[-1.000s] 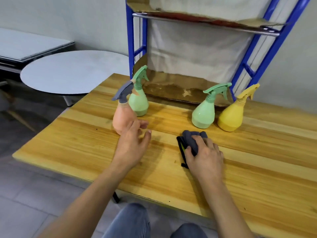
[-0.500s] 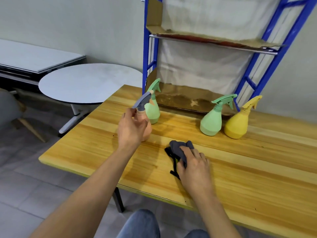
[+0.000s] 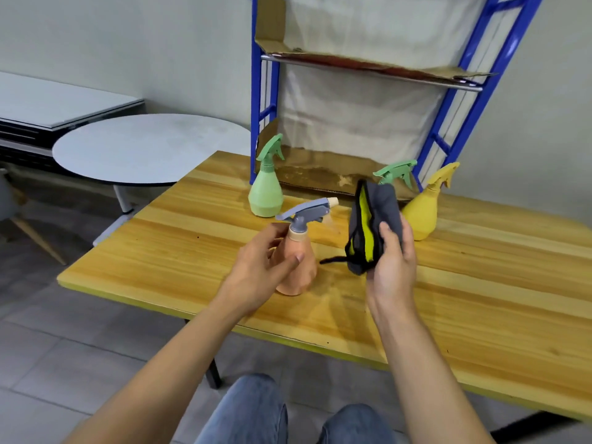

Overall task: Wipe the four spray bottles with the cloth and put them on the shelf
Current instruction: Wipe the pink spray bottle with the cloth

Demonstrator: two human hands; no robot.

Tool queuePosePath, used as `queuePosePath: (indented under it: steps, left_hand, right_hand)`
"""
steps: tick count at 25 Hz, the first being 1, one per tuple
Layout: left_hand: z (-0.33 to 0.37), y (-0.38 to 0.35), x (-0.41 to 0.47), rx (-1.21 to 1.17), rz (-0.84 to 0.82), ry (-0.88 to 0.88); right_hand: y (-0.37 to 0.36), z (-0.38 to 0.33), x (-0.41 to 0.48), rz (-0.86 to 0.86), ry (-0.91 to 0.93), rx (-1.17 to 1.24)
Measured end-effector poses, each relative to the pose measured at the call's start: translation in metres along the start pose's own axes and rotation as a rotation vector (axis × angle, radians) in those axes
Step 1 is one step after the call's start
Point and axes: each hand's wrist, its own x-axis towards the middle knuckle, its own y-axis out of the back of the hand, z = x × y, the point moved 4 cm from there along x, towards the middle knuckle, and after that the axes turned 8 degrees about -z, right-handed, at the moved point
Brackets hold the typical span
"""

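My left hand (image 3: pixel 259 270) grips the orange spray bottle (image 3: pixel 299 261) with the grey trigger head, held upright above the wooden table (image 3: pixel 464 283), nozzle pointing right. My right hand (image 3: pixel 392 264) holds the folded grey and yellow cloth (image 3: pixel 371 225) raised just right of that bottle, apart from it. A green spray bottle (image 3: pixel 266 190) stands at the back left by the blue shelf frame (image 3: pixel 448 100). A second green bottle (image 3: pixel 397 173) is mostly hidden behind the cloth. A yellow spray bottle (image 3: pixel 424 209) stands to its right.
The shelf has a cardboard-lined upper board (image 3: pixel 368 64) and cardboard at table level. A round grey table (image 3: pixel 144 149) stands to the left, beyond the wooden table's edge. My knees show below the near table edge.
My left hand lifted the orange bottle off the table and brought it nearer. My right hand picked the cloth up off the table and raised it beside the bottle.
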Motion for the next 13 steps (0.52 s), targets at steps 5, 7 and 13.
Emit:
queuePosePath:
  steps: [5, 7, 13]
  left_hand:
    - [0.010, -0.025, -0.016, 0.028, -0.035, -0.107]
    - [0.013, -0.027, -0.016, 0.067, -0.049, -0.116]
    - [0.014, -0.030, -0.016, 0.094, -0.078, -0.145]
  right_hand:
    - [-0.009, -0.019, -0.016, -0.389, 0.069, -0.242]
    - [-0.005, -0.030, -0.015, -0.508, 0.097, -0.375]
    - [-0.016, -0.029, -0.016, -0.545, 0.167, -0.628]
